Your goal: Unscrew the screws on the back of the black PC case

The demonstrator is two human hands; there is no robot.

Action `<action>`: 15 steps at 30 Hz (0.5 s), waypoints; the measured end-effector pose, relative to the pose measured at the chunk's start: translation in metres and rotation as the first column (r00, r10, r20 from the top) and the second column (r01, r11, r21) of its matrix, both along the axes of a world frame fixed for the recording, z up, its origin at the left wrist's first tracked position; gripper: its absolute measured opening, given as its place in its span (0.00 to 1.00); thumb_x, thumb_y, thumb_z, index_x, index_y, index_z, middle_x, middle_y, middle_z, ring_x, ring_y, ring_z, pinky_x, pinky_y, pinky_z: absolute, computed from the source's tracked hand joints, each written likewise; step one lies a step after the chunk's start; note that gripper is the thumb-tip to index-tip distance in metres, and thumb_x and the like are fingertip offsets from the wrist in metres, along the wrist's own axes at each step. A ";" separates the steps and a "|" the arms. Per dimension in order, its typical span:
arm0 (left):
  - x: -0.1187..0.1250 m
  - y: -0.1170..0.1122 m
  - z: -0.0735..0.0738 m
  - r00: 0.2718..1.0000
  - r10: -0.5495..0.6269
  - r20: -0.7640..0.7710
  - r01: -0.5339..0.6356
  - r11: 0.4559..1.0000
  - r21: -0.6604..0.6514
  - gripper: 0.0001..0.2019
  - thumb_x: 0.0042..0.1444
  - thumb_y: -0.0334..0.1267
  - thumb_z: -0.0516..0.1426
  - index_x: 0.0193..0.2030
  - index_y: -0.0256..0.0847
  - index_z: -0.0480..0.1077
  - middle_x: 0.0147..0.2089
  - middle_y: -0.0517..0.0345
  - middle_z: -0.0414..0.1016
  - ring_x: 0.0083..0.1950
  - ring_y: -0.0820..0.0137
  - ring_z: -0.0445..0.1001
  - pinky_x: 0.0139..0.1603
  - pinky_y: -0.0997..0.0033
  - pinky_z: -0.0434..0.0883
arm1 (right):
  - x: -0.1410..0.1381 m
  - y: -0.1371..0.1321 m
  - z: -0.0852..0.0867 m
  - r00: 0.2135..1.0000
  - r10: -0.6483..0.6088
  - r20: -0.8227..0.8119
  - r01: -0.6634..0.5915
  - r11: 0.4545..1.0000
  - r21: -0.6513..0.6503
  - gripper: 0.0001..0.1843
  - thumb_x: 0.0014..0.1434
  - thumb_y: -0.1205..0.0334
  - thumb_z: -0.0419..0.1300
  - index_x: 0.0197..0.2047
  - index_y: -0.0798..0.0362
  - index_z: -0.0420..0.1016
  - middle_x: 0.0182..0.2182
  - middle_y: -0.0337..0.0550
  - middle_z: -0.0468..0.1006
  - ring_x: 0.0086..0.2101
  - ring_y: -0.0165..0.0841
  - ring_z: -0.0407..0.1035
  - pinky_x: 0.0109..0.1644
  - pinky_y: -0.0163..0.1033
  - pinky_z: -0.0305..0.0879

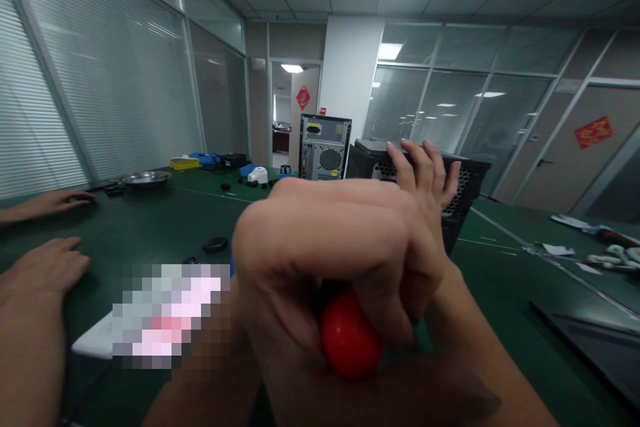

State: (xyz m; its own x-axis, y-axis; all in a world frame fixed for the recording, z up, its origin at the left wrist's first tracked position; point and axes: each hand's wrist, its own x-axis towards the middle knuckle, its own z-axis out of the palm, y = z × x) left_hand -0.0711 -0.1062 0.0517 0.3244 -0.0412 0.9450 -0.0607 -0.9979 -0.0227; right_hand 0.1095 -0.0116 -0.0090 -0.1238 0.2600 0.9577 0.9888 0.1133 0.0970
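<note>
My left hand [320,233] is very close to the camera, its fingers curled tightly round a red, round-ended thing [353,333]. Only the smooth, ball-like end shows; the rest is hidden in the fist, so its kind cannot be made out. Behind it, my right hand [425,177] is raised, fingers stretched and apart, against the upper part of a black computer case [465,190] with a perforated panel. My left fist covers much of that case's lower front.
Another person's hands [40,273] rest on the green table [165,223] at the left, near a pixelated flat item [160,313]. A second computer tower [326,143], a metal dish [145,178] and a yellow box [184,163] stand farther back. A dark panel [595,347] lies at right.
</note>
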 end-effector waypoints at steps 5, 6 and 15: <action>0.001 0.001 0.003 0.994 -0.112 0.000 0.111 0.993 -0.040 0.20 0.60 0.62 0.60 0.35 0.47 0.78 0.27 0.56 0.75 0.27 0.68 0.78 0.35 0.66 0.80 | 0.001 -0.001 0.001 1.000 0.004 0.002 -0.004 1.000 0.015 0.33 0.70 0.49 0.44 0.73 0.52 0.60 0.67 0.43 0.49 0.71 0.35 0.39 0.76 0.60 0.36; 0.001 0.002 0.002 0.987 -0.159 -0.029 0.158 0.987 -0.017 0.21 0.62 0.63 0.58 0.36 0.47 0.78 0.28 0.58 0.76 0.28 0.70 0.78 0.36 0.68 0.79 | 0.001 -0.001 0.001 1.000 0.004 0.004 -0.004 1.000 0.017 0.33 0.70 0.49 0.44 0.73 0.51 0.60 0.68 0.42 0.49 0.71 0.35 0.40 0.76 0.60 0.36; 0.009 0.006 -0.007 0.970 -0.202 -0.132 0.187 0.975 -0.117 0.06 0.65 0.38 0.58 0.39 0.47 0.77 0.21 0.62 0.69 0.26 0.71 0.75 0.33 0.73 0.77 | -0.003 -0.001 0.001 1.000 -0.019 -0.004 0.019 1.000 0.005 0.32 0.72 0.47 0.40 0.73 0.48 0.59 0.68 0.37 0.47 0.71 0.35 0.39 0.76 0.61 0.38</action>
State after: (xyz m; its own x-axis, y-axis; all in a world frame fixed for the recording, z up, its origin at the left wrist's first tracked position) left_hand -0.0625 -0.1003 0.0451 0.4513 -0.0219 0.8921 -0.2486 -0.9632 0.1021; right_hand 0.1068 -0.0126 -0.0076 -0.1154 0.2579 0.9593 0.9911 0.0941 0.0939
